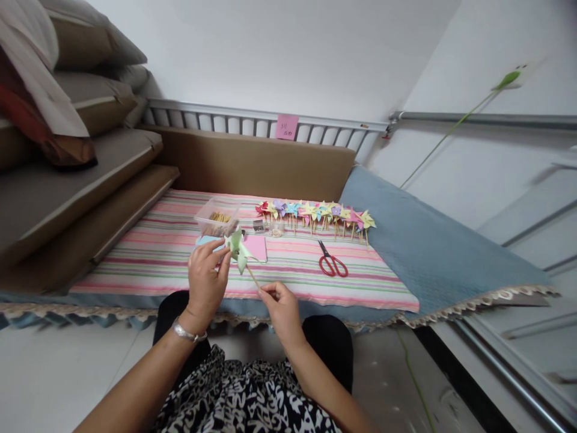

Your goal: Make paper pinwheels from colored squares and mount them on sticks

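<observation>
Holding a pale green pinwheel [237,251] at centre frame, the left hand [205,282] closes its fingertips on the paper blades. The right hand [279,304], just below and to the right, pinches the lower end of the stick [253,278], which slants up to the blades. The pinwheel hangs above the near edge of a striped cloth [180,240] spread on the bed [433,252].

Behind the hands a clear box [217,216] stands on the cloth, with pink paper [256,248] just beside it. Red scissors [332,264] lie to the right, well apart from both hands. A row of coloured pinwheels [315,213] lies along the far edge. Cushions [67,90] are piled in the upper left of the frame.
</observation>
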`<state>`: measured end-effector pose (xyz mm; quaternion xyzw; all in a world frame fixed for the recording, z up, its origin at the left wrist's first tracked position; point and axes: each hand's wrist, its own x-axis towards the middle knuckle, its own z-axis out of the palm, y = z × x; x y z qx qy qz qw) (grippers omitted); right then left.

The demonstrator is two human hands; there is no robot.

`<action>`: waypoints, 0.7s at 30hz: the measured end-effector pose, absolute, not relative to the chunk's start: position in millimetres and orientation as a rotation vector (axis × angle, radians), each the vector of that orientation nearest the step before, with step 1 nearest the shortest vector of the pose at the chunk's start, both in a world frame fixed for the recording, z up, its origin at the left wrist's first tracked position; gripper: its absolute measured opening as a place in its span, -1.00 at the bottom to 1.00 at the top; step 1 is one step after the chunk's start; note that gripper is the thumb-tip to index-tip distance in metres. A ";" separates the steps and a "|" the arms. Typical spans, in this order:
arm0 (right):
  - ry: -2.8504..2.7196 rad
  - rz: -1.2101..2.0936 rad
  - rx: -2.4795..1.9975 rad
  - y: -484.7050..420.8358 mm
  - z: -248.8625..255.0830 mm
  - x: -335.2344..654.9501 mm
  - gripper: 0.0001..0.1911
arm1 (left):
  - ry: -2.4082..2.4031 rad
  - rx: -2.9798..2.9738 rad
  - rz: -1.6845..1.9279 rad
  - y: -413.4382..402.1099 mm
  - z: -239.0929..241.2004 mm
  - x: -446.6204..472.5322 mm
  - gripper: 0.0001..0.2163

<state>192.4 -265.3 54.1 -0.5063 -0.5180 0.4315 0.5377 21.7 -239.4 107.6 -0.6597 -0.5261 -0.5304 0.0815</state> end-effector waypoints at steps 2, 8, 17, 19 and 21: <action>-1.227 1.035 -1.205 -265.8 55.2 192.2 -0.88 | -1.582 -1.974 -1.586 -239.6 108.6 22.3 -0.87; -1.095 1.191 -1.162 -264.7 59.7 191.3 -0.88 | -1.675 -1.994 -1.858 -240.1 108.9 22.2 -0.78; -0.942 1.565 -1.026 -262.5 60.4 213.5 -0.73 | -2.173 -1.578 -3.038 -222.8 102.0 -5.1 -0.66; -0.930 1.637 -0.973 -262.7 62.5 219.8 -0.72 | -2.205 -1.555 -3.176 -221.4 102.4 -5.8 -0.66; -0.936 1.715 -0.906 -262.4 64.8 223.8 -0.73 | -2.203 -1.701 -3.205 -221.1 101.0 -2.2 -0.68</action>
